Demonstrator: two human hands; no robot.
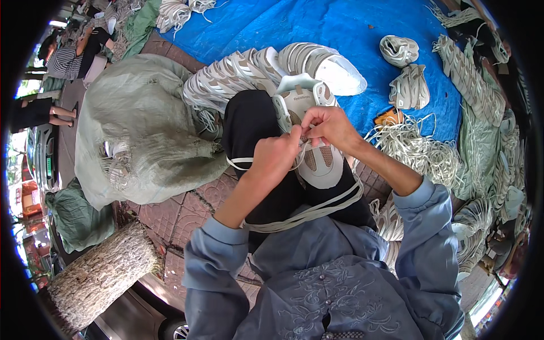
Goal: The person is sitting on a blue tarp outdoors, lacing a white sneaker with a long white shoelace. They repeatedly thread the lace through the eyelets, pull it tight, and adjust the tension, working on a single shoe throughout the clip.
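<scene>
A beige and white shoe upper (pixel 321 164) rests on my lap between my knees, its tongue pointing away from me and its toe toward me. My left hand (pixel 275 153) is closed at the upper's left lacing edge, pinching a white shoelace (pixel 304 148). From the right, my right hand (pixel 331 129) reaches over the lacing area, thumb and fingers pinched together on the lace. Both hands nearly meet at the eyelets; the exact eyelet is hidden behind the fingers. A bundle of loose white laces (pixel 309 215) lies across my thighs.
Stacked shoe uppers (pixel 235 76) lie on a blue tarp (pixel 243 25) ahead. A big pale sack (pixel 141 124) stands left, a tree trunk (pixel 105 272) lower left. Tangled laces (pixel 422 150) and more uppers (pixel 470 85) are at right. Another person (pixel 71 56) is far left.
</scene>
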